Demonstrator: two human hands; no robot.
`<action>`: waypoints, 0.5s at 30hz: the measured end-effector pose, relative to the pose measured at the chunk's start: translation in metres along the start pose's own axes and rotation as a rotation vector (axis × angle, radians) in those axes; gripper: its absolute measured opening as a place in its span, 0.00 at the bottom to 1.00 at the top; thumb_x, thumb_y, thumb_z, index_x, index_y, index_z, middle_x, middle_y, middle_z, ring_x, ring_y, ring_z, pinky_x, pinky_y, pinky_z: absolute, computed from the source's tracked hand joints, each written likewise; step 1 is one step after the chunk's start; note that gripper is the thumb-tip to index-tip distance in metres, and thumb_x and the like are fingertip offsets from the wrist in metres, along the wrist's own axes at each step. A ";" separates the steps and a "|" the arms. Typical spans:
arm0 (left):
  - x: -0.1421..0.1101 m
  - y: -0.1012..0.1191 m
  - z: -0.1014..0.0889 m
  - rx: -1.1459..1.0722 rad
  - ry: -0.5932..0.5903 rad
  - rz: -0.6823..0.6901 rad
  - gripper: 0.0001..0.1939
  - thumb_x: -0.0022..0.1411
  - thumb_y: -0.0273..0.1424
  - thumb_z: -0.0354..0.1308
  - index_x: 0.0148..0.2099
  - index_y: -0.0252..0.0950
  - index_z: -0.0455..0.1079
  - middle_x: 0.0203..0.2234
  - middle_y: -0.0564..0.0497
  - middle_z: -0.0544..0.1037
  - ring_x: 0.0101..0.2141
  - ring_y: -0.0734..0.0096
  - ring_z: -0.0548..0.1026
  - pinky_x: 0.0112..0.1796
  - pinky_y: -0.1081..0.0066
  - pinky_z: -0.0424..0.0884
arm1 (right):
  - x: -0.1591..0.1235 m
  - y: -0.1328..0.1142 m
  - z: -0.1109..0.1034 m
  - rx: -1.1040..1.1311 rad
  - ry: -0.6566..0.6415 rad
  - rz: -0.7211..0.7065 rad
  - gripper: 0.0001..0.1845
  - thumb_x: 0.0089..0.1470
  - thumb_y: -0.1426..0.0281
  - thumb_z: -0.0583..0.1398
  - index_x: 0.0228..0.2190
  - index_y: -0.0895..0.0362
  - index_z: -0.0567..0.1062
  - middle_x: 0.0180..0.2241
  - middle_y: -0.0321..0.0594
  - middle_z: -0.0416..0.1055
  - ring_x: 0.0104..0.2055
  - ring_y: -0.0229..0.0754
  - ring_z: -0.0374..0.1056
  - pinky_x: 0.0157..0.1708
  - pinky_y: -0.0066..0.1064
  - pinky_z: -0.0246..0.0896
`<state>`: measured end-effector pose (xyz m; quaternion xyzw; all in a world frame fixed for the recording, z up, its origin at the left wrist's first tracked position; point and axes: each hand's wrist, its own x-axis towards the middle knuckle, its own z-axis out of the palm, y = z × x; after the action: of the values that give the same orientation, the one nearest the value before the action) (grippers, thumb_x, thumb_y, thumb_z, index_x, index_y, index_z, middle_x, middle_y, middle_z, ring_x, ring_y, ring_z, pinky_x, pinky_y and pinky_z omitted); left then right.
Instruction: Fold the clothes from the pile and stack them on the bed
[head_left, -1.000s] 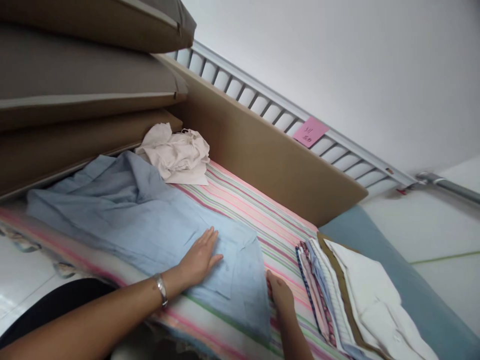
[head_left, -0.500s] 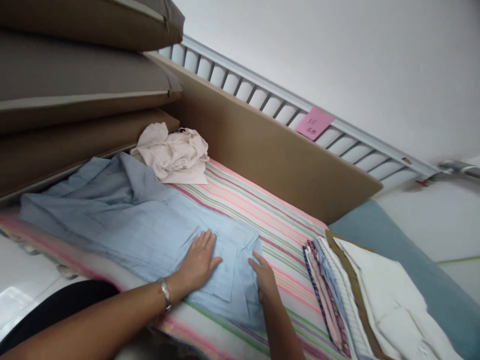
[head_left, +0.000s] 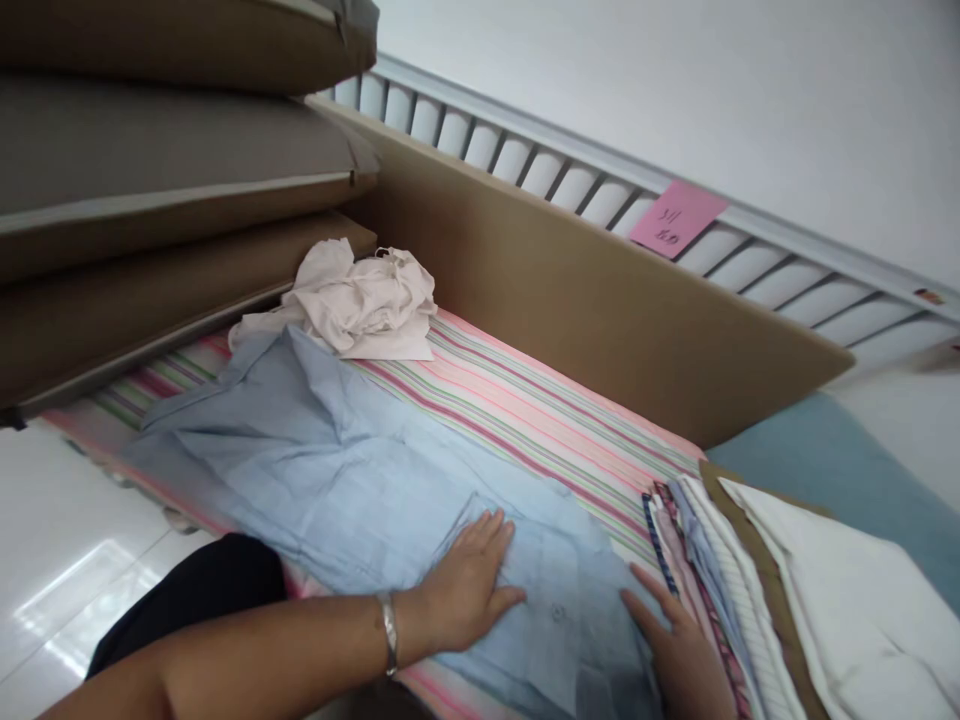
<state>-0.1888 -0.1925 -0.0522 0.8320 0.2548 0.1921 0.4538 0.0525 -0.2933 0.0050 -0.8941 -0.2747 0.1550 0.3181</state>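
A light blue garment (head_left: pixel 360 480), laid out lengthwise and creased toward its far left end, covers the middle of a striped sheet (head_left: pixel 480 400). My left hand (head_left: pixel 472 580) lies flat on the garment with fingers stretched out, and a silver bracelet circles that wrist. At the garment's right end is my right hand (head_left: pixel 675 640). Its thumb and a finger show over the edge, while the other fingers are hidden; it appears to grip the cloth there. Just beyond that hand stands a row of folded clothes (head_left: pixel 720 560) in several colours.
A crumpled off-white cloth (head_left: pixel 367 300) lies at the back left, beside stacked brown cushions (head_left: pixel 187 150). A brown board (head_left: pixel 570 310) leans along a white slatted rail (head_left: pixel 517 155) bearing a pink note (head_left: pixel 679 220). White folded clothing (head_left: pixel 862 590) rests at the right. Tiled floor (head_left: pixel 82 580) shows at lower left.
The blue garment has slid to the right and nearer to me along with both hands, baring striped sheet at the far left. The view has shifted slightly.
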 end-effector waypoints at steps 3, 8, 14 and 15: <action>0.001 -0.001 -0.002 -0.089 0.006 -0.014 0.37 0.63 0.44 0.47 0.67 0.29 0.45 0.65 0.38 0.46 0.64 0.58 0.43 0.62 0.54 0.45 | 0.002 0.017 0.010 0.051 -0.027 0.017 0.39 0.31 0.50 0.59 0.46 0.57 0.74 0.50 0.48 0.69 0.56 0.57 0.60 0.56 0.44 0.52; 0.003 0.000 -0.023 -0.373 0.050 -0.123 0.37 0.62 0.48 0.45 0.66 0.32 0.47 0.64 0.41 0.48 0.63 0.61 0.48 0.62 0.57 0.44 | -0.002 -0.006 0.005 0.074 0.009 -0.010 0.39 0.34 0.50 0.58 0.47 0.58 0.72 0.49 0.49 0.70 0.54 0.57 0.62 0.53 0.44 0.55; 0.007 -0.006 -0.049 -0.931 0.070 -0.280 0.35 0.60 0.53 0.46 0.63 0.37 0.56 0.64 0.45 0.53 0.62 0.62 0.52 0.61 0.57 0.48 | -0.039 -0.118 0.010 0.020 0.034 -0.292 0.31 0.39 0.54 0.58 0.44 0.55 0.74 0.47 0.46 0.71 0.54 0.55 0.62 0.54 0.43 0.55; 0.007 -0.007 -0.055 -1.055 0.057 -0.311 0.34 0.60 0.53 0.45 0.61 0.37 0.57 0.62 0.44 0.56 0.61 0.61 0.55 0.59 0.56 0.52 | -0.048 -0.140 0.023 0.007 0.012 -0.376 0.29 0.40 0.56 0.58 0.44 0.55 0.74 0.47 0.45 0.71 0.52 0.54 0.63 0.53 0.43 0.56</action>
<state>-0.2152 -0.1491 -0.0293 0.4387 0.2559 0.2469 0.8253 -0.0516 -0.2198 0.0846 -0.8266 -0.4346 0.0884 0.3464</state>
